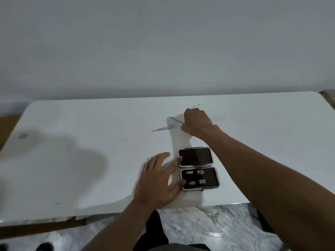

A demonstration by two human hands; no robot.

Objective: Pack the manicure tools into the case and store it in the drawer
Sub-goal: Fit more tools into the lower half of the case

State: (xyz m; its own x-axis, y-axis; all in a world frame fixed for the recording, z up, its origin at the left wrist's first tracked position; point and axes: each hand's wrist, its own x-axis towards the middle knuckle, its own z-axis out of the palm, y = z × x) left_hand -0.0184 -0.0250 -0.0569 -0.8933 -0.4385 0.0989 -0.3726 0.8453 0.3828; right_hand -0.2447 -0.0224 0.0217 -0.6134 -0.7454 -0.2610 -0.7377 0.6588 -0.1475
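A small black manicure case lies open on the white table, its lid flat at the far side. The near half shows two pairs of small metal holders. My left hand lies flat with straight fingers, fingertips touching the case's left edge. Farther back, my right hand is curled around a thin metal tool whose point sticks out to the left. Another thin tool shows beyond the hand; I cannot tell whether it is held. Metal tweezers lie on the table left of that hand.
The table's near edge runs just in front of the case, with marbled floor below. A plain wall stands behind the table. A brown surface shows past the table's left edge.
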